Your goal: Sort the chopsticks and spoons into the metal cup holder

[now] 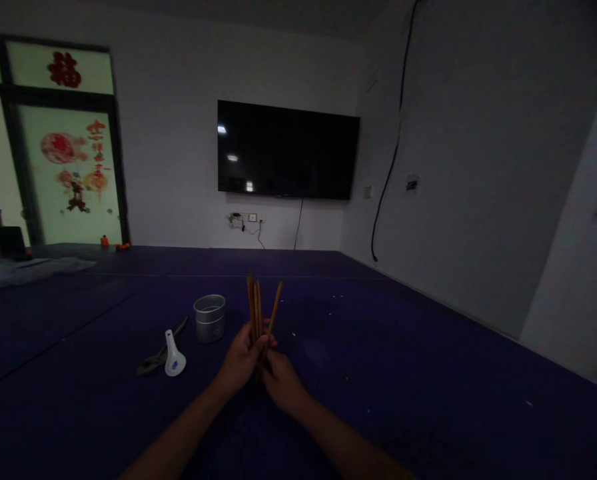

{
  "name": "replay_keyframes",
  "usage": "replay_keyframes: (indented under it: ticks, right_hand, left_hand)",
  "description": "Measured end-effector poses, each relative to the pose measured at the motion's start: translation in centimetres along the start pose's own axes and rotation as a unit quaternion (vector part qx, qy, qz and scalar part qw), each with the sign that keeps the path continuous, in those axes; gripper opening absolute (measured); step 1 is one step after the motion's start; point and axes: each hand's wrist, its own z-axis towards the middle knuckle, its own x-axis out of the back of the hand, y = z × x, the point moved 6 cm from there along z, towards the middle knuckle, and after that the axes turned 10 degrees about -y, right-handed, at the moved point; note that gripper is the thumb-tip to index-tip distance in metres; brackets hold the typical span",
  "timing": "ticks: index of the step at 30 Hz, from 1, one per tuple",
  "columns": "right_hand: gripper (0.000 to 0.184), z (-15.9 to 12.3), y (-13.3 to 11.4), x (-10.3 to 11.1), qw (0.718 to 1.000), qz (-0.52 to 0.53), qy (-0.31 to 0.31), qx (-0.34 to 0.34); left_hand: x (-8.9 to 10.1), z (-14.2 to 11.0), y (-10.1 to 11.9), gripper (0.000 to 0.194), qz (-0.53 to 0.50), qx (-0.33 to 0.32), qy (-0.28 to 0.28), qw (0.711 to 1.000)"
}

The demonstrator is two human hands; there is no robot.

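Several brown chopsticks [258,308] stand upright in a bundle, with one leaning out to the right. Around the bundle my left hand [242,355] is closed, its thumb across the front. My right hand [279,379] closes on the lower part of the chopsticks, just below the left; its fingertips are partly hidden. To the left of my hands stands a grey metal cup [210,327] with small holes near its base. A white soup spoon [174,360] with a blue mark lies farther left, beside a dark scissors-like tool [153,362].
The dark purple table [403,373] carries small white scraps. Clear plastic sheeting [33,268] lies at the far left, near small orange items [104,241]. A black cable [392,167] hangs along the right wall. A television [288,150] is mounted on the back wall.
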Motion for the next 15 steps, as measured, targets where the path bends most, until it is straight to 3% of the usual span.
replay_keyframes:
  ticks: [4, 15]
  right_hand:
    - [0.022, -0.2, 0.2, -0.1, 1.0, -0.01, -0.017, -0.015]
    - [0.042, -0.5, 0.5, 0.5, 0.986, -0.162, -0.021, -0.04]
  left_hand:
    - [-0.3, 0.0, -1.0, 0.051, -0.031, 0.015, -0.02, 0.999]
    - [-0.9, -0.2, -2.0, 0.049, -0.081, 0.018, -0.04, 0.996]
